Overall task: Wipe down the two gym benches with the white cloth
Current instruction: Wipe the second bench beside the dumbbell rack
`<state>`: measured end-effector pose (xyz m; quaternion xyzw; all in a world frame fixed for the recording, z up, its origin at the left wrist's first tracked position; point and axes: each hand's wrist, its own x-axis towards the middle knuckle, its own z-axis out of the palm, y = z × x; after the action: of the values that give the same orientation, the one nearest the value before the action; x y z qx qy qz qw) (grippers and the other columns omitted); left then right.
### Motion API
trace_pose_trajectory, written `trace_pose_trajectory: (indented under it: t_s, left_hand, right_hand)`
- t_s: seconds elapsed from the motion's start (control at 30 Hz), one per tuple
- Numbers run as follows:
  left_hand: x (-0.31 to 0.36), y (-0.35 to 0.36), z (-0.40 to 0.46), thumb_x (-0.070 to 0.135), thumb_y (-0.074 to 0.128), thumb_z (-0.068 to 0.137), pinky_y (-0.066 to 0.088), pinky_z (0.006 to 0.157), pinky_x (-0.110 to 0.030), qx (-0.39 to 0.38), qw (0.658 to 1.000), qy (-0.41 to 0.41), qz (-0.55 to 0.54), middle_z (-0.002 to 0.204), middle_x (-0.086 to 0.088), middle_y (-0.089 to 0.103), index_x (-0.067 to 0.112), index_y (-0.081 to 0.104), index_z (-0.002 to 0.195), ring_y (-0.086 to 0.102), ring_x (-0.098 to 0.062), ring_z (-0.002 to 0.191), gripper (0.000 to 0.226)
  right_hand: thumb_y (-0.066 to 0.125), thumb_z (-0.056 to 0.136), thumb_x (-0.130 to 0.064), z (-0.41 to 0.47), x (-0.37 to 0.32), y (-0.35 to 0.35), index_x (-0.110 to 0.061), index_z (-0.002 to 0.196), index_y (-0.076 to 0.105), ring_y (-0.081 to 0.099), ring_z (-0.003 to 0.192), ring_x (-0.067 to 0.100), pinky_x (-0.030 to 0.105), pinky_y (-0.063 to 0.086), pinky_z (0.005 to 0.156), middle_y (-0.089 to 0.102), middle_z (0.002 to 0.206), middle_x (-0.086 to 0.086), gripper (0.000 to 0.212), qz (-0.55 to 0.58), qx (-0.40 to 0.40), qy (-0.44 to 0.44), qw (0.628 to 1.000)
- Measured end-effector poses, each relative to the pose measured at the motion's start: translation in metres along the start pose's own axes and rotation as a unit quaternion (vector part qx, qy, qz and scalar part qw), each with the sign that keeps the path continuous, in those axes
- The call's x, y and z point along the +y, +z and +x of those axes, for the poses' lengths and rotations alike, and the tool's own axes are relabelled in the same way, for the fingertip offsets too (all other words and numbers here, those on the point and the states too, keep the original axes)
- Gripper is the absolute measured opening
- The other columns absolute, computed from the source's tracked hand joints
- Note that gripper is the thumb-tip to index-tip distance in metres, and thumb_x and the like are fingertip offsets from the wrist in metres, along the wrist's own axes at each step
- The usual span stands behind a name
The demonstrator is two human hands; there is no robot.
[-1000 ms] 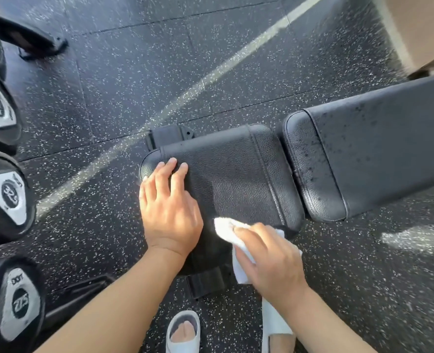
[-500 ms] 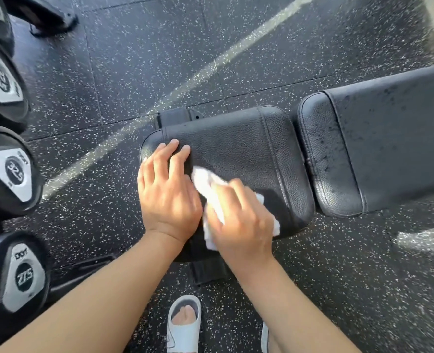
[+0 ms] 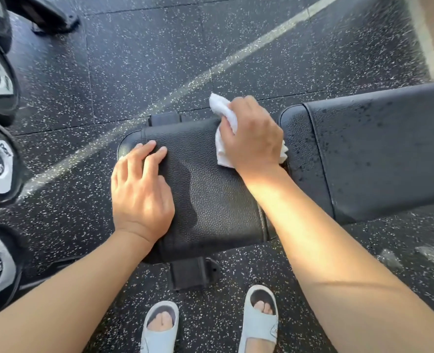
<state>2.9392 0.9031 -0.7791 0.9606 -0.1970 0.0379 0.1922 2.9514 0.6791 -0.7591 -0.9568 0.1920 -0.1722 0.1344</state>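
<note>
Right hand (image 3: 253, 138) grips white cloth (image 3: 223, 115) on seat pad (image 3: 211, 200).

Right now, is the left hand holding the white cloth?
No, the right hand grips the white cloth; the left hand rests bare on the seat pad.

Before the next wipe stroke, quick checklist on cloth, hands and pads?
1. Right hand grips the white cloth: ok.
2. Cloth on the seat pad: ok, at its far right corner, partly hanging past the edge.
3. Left hand rests on the seat pad's left end, steadying it: ok.
4. Seat pad wiped all over: cannot tell; a damp-looking streak shows mid-pad.
5. Back pad clean: not ok, dark specks scattered over it.
6. Second bench: cannot tell, not in view.
</note>
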Motion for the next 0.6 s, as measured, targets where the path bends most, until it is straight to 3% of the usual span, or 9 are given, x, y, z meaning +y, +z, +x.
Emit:
trace_pose_trajectory:
  t_s: [0.2, 0.37, 0.5, 0.6]
  left_hand:
    - [-0.001, 0.001, 0.0, 0.016, 0.043, 0.093, 0.03, 0.122, -0.049, 0.008, 1.0, 0.001, 0.012, 0.153, -0.007, 0.048, 0.014, 0.055, 0.141, 0.042, -0.034, 0.141, 0.05]
    - [-0.001, 0.001, 0.0, 0.017, 0.043, 0.094, 0.03, 0.122, -0.048, -0.001, 1.0, -0.008, 0.018, 0.153, -0.007, 0.047, 0.014, 0.054, 0.143, 0.043, -0.034, 0.141, 0.05]
    - [-0.001, 0.0, 0.0, 0.017, 0.043, 0.094, 0.031, 0.122, -0.051, -0.008, 1.0, -0.005, 0.015, 0.153, -0.008, 0.047, 0.013, 0.054, 0.143, 0.044, -0.035, 0.142, 0.05]
    - [-0.001, -0.002, 0.002, 0.016, 0.043, 0.093, 0.032, 0.121, -0.052, -0.011, 1.0, -0.006, 0.013, 0.152, -0.008, 0.048, 0.012, 0.054, 0.142, 0.044, -0.035, 0.143, 0.051]
  right_hand:
    - [0.067, 0.089, -0.025, -0.058, 0.008, -0.024, -0.015, 0.095, 0.067, 0.058, 0.073, 0.023, 0.03, 0.032, 0.054, 0.059, 0.084, 0.0, 0.011, 0.036, -0.026, -0.044, 0.998]
    - [0.064, 0.092, -0.027, -0.134, 0.037, -0.05, -0.017, 0.107, 0.073, 0.062, 0.078, 0.018, 0.03, 0.051, 0.06, 0.066, 0.094, -0.002, 0.02, 0.077, -0.094, -0.123, 0.985]
    - [0.063, 0.094, -0.027, -0.114, 0.043, -0.045, -0.016, 0.104, 0.072, 0.061, 0.076, 0.018, 0.03, 0.052, 0.058, 0.064, 0.091, -0.001, 0.018, 0.083, -0.097, -0.176, 0.976]
    - [0.057, 0.092, -0.027, -0.061, 0.029, -0.029, -0.014, 0.094, 0.071, 0.059, 0.069, 0.024, 0.033, 0.045, 0.049, 0.059, 0.082, 0.001, 0.019, 0.062, -0.071, -0.147, 0.985]
